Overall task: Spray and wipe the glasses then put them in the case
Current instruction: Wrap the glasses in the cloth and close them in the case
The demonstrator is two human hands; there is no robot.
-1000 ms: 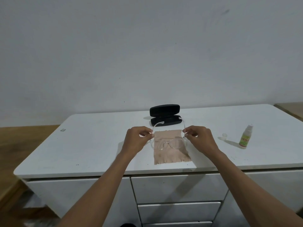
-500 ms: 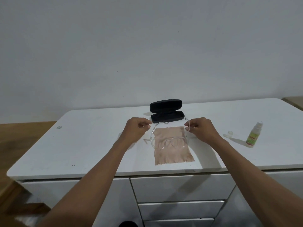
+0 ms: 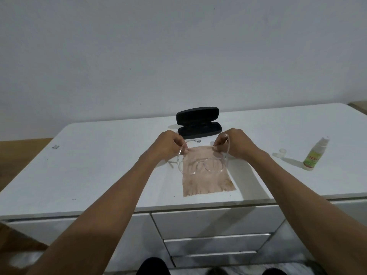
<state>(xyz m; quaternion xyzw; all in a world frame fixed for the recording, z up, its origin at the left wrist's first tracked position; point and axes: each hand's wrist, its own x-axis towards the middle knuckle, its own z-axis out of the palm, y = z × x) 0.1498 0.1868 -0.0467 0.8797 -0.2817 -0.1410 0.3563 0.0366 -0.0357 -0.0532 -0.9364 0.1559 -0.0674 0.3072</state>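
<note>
Clear-framed glasses [image 3: 200,164] hover just above a beige cloth [image 3: 206,179] on the white cabinet top [image 3: 99,165]. My left hand [image 3: 168,144] pinches the left temple arm and my right hand [image 3: 235,145] pinches the right temple arm; the arms are unfolded and the lenses face me. A black glasses case [image 3: 198,124] lies open right behind the hands, its lid tipped back. A small spray bottle [image 3: 314,154] with a green label stands at the right, with its clear cap [image 3: 282,151] beside it.
The cabinet's front edge runs below the cloth, with drawers [image 3: 214,223] underneath. A small grey object [image 3: 56,146] lies at the far left of the top. A plain wall rises behind, and wooden floor shows at the left.
Both hands have moved slightly away from me toward the case, carrying the glasses along. The camera has shifted, so the spray bottle sits further right in view.
</note>
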